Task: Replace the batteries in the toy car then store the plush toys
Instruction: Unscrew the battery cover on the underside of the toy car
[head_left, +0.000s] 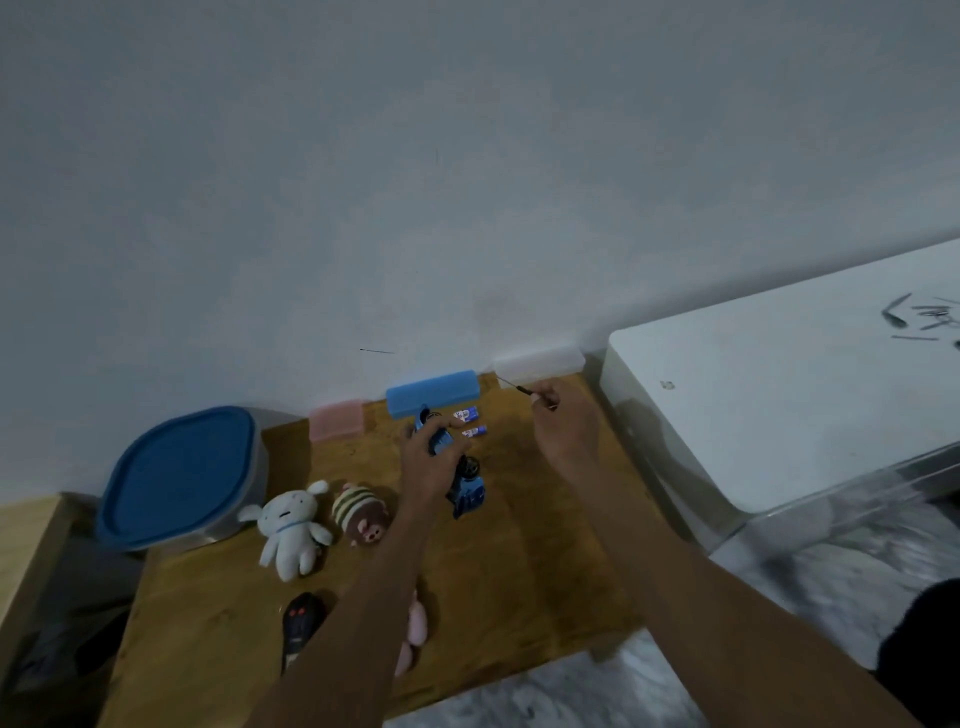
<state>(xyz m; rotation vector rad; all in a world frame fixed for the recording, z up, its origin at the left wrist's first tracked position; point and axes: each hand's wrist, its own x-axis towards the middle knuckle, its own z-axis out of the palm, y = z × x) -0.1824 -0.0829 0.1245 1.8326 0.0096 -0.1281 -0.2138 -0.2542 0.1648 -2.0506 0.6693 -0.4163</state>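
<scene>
On the wooden table (524, 561) in front of me, the only print I can find is on the two small batteries (470, 422) lying side by side near the back edge; their blue-and-white wrappers carry lettering too blurred to read. Dark scribbles mark the top of the white cabinet (779, 410) to my right, also illegible.

My left hand (431, 465) is curled around a blue toy car (439, 439), fingers wrapped over its body and holding it just above the table, close to the batteries. A second blue toy car (469, 491) lies on the wood right beside that wrist. My right hand (563, 423) is pinched closed on a thin screwdriver (519, 387), thumb and fingertips squeezing the handle, with the slim shaft pointing left toward the wall.

Against the wall stand three lidded boxes: a blue box (431, 393), a small pink box (336, 421) to its left, and a pale translucent box (540, 364) to its right. All are shut, so I cannot tell what is inside. A larger container with a blue lid (176, 475) sits at the table's left corner, also closed.

The plush toys lie out on the table: a white bunny plush (291, 525), a striped brown plush (361, 514) just beside it, and a pink plush (415, 631) mostly hidden under my left forearm. A black remote (301, 626) rests near the front edge.
</scene>
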